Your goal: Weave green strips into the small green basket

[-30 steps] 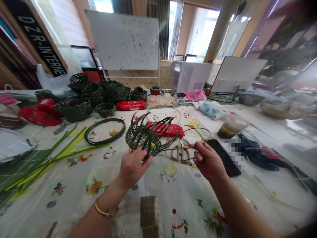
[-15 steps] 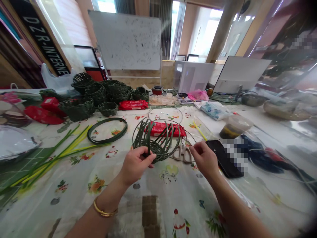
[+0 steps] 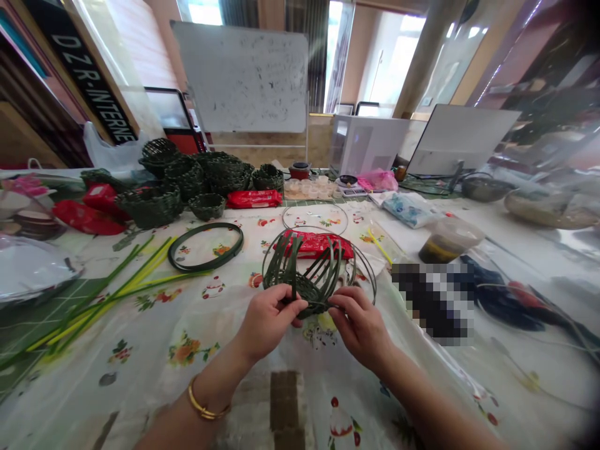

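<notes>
In the head view, the left hand [image 3: 272,319] is closed around the near rim of a half-woven dark green basket of flat strips [image 3: 307,278], with the thumb on top and the fingers curled under it. The right hand [image 3: 359,322] meets the same basket from the 3 o'clock side; its fingertips [image 3: 335,303] pinch the woven bottom edge, so this hand is nearly closed too. The basket is held just above the surface [image 3: 140,375], which is covered by a white cloth with printed flowers, a little above the centre of the picture. Its loose green strips stand up and bend over like ribs.

Directly behind the basket, at 12 o'clock from it, a flat red packet [image 3: 319,244] lies on the surface. A thin wire ring [image 3: 315,219] lies further behind that. At 10 o'clock from the hands there is a dark green round hoop [image 3: 206,245], lying flat. At 9 o'clock, long green and yellow leaf strips [image 3: 112,290] lie in a loose bundle. Finished dark green woven baskets [image 3: 187,181] are piled at the far edge of the surface, at 11 o'clock. At 2 o'clock from the basket stands a clear plastic tub with a dark filling [image 3: 447,240]. A gold bangle [image 3: 206,406] is on the left wrist. A white board [image 3: 244,78] stands at the back.
</notes>
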Action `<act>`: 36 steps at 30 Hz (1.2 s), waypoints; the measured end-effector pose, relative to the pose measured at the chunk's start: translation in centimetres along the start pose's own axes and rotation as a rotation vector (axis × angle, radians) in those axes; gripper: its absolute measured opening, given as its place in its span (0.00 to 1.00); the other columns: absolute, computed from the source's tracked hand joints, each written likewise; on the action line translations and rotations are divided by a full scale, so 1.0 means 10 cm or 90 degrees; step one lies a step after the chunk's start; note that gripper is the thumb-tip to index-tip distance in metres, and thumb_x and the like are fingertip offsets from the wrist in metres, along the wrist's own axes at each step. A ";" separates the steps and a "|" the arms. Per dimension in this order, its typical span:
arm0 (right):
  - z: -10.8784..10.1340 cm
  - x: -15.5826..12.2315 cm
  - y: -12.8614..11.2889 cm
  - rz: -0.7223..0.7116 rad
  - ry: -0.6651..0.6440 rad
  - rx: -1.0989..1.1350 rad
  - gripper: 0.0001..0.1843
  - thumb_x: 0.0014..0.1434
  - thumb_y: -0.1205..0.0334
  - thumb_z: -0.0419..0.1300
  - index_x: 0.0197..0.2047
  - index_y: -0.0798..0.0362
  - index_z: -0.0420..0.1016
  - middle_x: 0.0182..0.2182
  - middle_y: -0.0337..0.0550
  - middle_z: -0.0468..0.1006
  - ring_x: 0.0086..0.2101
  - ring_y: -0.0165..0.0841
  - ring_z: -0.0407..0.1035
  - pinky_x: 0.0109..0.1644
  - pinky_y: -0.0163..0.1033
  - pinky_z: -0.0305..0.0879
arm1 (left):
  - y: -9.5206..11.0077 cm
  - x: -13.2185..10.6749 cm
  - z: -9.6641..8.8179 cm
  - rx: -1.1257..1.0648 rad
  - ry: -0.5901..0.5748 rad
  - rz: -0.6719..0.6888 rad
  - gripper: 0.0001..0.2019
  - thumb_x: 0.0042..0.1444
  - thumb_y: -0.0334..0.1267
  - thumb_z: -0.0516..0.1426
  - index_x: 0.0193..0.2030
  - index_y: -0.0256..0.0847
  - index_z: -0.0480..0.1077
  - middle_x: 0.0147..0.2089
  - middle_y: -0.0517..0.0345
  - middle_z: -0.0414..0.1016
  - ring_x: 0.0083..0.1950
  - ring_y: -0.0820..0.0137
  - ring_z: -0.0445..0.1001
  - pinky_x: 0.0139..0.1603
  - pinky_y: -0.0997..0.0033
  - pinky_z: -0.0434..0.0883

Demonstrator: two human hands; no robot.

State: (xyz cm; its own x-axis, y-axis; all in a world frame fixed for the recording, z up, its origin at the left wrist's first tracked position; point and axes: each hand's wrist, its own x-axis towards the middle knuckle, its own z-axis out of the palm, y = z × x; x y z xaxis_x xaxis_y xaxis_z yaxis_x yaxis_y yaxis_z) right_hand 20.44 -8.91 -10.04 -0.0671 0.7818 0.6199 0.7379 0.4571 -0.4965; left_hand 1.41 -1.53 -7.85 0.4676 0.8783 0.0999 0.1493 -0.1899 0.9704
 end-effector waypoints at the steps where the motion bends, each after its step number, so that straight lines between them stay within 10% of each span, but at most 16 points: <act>1: 0.00 0.00 -0.01 -0.001 -0.001 0.011 0.12 0.59 0.67 0.56 0.46 0.50 0.72 0.38 0.49 0.72 0.37 0.36 0.70 0.40 0.40 0.68 | 0.00 0.00 0.00 -0.006 0.007 -0.010 0.10 0.52 0.42 0.59 0.28 0.38 0.66 0.23 0.64 0.69 0.23 0.70 0.76 0.24 0.75 0.73; 19: 0.05 0.10 -0.16 0.379 -0.193 0.203 0.26 0.58 0.43 0.52 0.23 0.55 0.75 0.15 0.35 0.62 0.20 0.27 0.56 0.24 0.32 0.53 | 0.03 0.02 -0.03 -0.170 0.023 -0.081 0.15 0.45 0.44 0.63 0.24 0.34 0.66 0.20 0.65 0.67 0.12 0.75 0.68 0.10 0.80 0.62; 27: 0.06 0.14 -0.11 0.417 -0.166 0.181 0.25 0.56 0.43 0.53 0.18 0.53 0.69 0.14 0.34 0.59 0.19 0.27 0.54 0.23 0.33 0.51 | -0.18 0.02 -0.05 0.039 0.029 0.224 0.13 0.61 0.38 0.52 0.48 0.37 0.72 0.54 0.42 0.71 0.19 0.80 0.72 0.22 0.77 0.73; 36: 0.15 0.10 -0.12 0.433 -0.277 0.188 0.25 0.56 0.46 0.55 0.15 0.53 0.67 0.12 0.34 0.59 0.17 0.26 0.53 0.21 0.32 0.49 | -0.16 0.10 -0.15 0.342 0.046 0.357 0.09 0.59 0.37 0.55 0.34 0.38 0.75 0.24 0.60 0.70 0.26 0.75 0.69 0.26 0.78 0.67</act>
State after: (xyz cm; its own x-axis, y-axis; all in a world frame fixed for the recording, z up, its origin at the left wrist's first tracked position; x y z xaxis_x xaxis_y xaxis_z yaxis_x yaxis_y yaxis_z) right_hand 18.47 -8.05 -9.68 0.0304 0.9914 -0.1274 0.5108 -0.1250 -0.8505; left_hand 0.35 0.29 -8.99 0.5431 0.6108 0.5762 0.3176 -0.7846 0.5324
